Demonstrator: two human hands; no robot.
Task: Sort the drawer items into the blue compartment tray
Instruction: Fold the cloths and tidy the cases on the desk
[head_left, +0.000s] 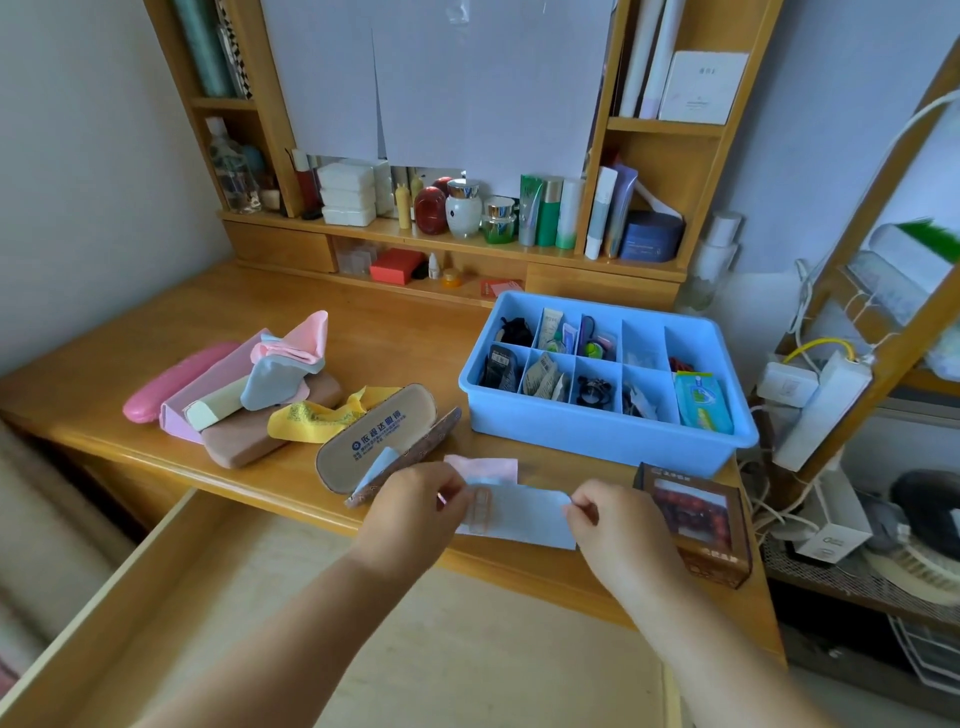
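Tray (597, 436) on desk, most compartments already filled. Left hand (415, 501) and right hand (605, 519) each pinch end of blue cloth (524, 512) near desk edge. Cases and cloths pile (249, 395) unsorted; drawer (156, 587) open.

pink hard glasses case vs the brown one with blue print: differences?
The glossy pink hard glasses case is shut; the brown fabric glasses case with blue print lies open with a pale blue cloth tucked inside. The pink one is plain and sits far left; the brown one lies mid-desk. Both are oblong with rounded ends.
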